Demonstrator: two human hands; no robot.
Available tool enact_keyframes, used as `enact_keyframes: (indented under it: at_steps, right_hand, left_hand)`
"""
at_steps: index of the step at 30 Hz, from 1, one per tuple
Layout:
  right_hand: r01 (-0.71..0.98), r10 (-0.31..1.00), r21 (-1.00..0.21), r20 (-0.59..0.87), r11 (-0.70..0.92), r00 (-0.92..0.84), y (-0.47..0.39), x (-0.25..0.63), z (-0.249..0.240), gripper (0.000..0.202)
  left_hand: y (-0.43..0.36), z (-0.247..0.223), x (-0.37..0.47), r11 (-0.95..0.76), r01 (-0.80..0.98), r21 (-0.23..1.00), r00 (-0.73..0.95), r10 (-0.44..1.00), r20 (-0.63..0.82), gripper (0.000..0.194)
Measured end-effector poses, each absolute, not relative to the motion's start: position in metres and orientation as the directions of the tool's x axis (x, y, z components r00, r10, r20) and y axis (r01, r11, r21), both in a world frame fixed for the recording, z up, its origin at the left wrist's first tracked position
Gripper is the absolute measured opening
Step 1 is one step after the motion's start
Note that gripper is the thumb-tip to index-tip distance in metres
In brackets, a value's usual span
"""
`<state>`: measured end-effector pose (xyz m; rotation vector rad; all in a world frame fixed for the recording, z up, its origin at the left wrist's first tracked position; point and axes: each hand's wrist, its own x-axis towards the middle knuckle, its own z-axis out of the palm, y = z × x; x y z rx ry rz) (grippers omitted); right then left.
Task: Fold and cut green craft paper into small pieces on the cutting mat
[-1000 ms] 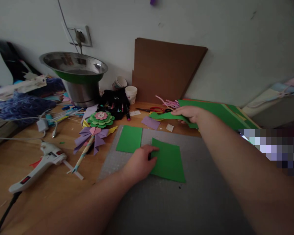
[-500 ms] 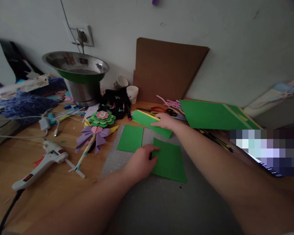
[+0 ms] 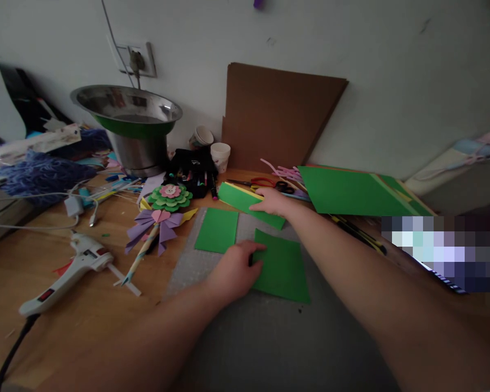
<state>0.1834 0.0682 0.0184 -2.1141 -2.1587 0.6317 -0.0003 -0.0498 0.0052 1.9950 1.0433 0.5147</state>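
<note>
My right hand point(image 3: 273, 201) reaches to the back of the mat, its fingers closed on a folded-looking piece of green paper point(image 3: 237, 197) with a yellow edge. Nearer to me, my left hand point(image 3: 237, 268) rests with curled fingers at the left edge of a square green sheet point(image 3: 283, 267). Something small and dark shows between its thumb and forefinger; I cannot make out what it is. Another green rectangle point(image 3: 216, 230) lies flat on the grey mat point(image 3: 245, 337), just beyond the left hand.
A glue gun point(image 3: 69, 275) and a paper flower wand point(image 3: 147, 253) lie to the left. Behind stand a steel basin point(image 3: 126, 117), a paper cup point(image 3: 220, 157) and brown card point(image 3: 281, 120). Scissors point(image 3: 283, 187) and large green sheets point(image 3: 347, 190) lie back right.
The green paper in my right hand has shifted very slightly left along with the hand. My left hand and the flat sheets look almost the same.
</note>
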Motion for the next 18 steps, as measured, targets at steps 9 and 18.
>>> enact_keyframes:
  at_steps: [9, 18]
  right_hand:
    - [0.904, 0.977, -0.426, -0.169, 0.049, -0.132, 0.071, 0.184, 0.017, 0.032]
    - [0.804, 0.978, -0.569, -0.006, 0.169, -0.210, 0.050, 0.173, 0.031, 0.024]
  left_hand:
    - [-0.049, 0.008, -0.002, -0.333, 0.493, 0.804, 0.578, 0.816, -0.017, 0.038]
    - [-0.049, 0.005, -0.001, -0.356, 0.494, 0.793, 0.586, 0.810, -0.001, 0.038]
